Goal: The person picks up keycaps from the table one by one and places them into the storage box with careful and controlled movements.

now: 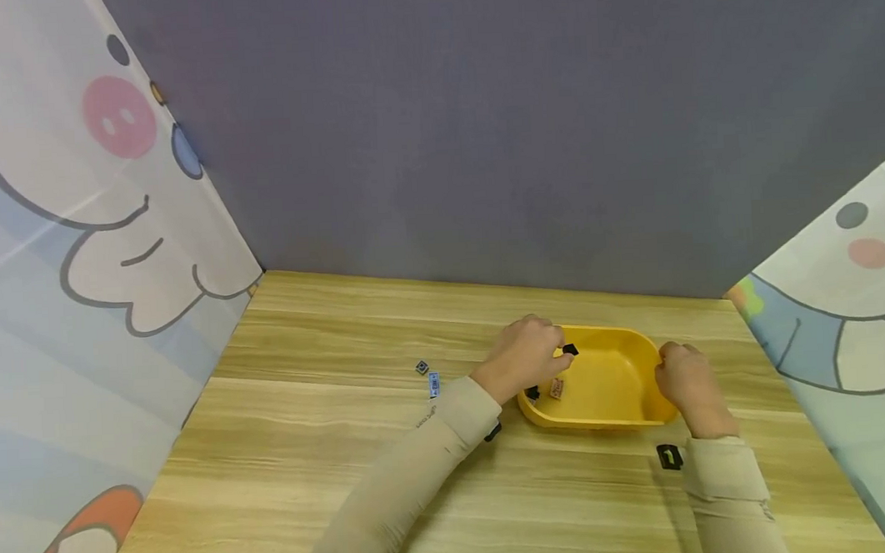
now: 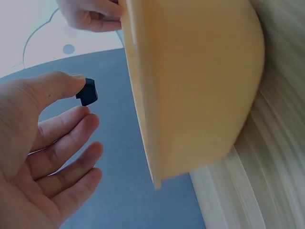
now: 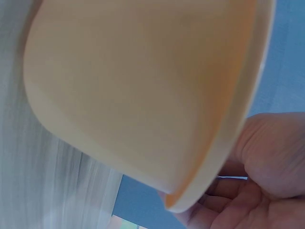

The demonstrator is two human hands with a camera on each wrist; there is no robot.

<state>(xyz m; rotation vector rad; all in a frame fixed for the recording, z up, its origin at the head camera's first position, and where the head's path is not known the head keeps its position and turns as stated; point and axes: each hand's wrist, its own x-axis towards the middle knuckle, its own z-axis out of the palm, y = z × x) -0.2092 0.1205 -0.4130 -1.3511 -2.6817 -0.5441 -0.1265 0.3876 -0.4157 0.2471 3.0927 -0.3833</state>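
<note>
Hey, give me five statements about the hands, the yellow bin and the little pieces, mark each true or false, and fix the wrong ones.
1. The left hand pinches a small black piece. True.
2. The right hand lies flat on the table. False: it grips the rim of the yellow bin.
3. A reddish-brown piece lies inside the bin. True.
4. The black piece with the green mark is in the bin. False: it lies on the table, beside the right sleeve.
5. A light blue piece lies outside the bin. True.
</note>
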